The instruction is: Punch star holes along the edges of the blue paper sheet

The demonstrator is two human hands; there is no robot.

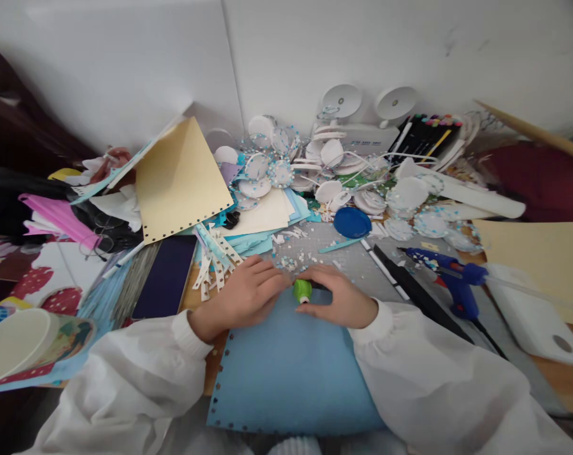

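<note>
Head view: both hands meet at the far edge of a smooth, matte blue sheet point(291, 370) lying on the tabletop point(357, 268) just in front of the person. The sheet's left and near edges carry a row of small punched holes. Between the fingertips sits a small, rounded punch point(302, 291) of glossy green plastic with a pale base, right on the sheet's edge. The left hand point(241, 294) lies palm down with its fingers curled and their tips against the punch's left side. The right hand point(341, 297) cups it from the right, fingers bent over the top. Together they grip it. Both wrists come out of white, slightly crinkled sleeves with gathered cuffs.

Tiny white and blue paper bits point(291, 256) are scattered just beyond the hands. To the left lies a flat, dark slab point(166, 284) with a shiny face, and above it a tilted cream sheet point(179, 180) with holes along its lower edge. A round blue lid point(352, 222) sits farther back, among stacked white discs point(331, 151). To the right a blue plastic glue gun point(452, 278) rests beside a long black strip point(419, 294).
</note>
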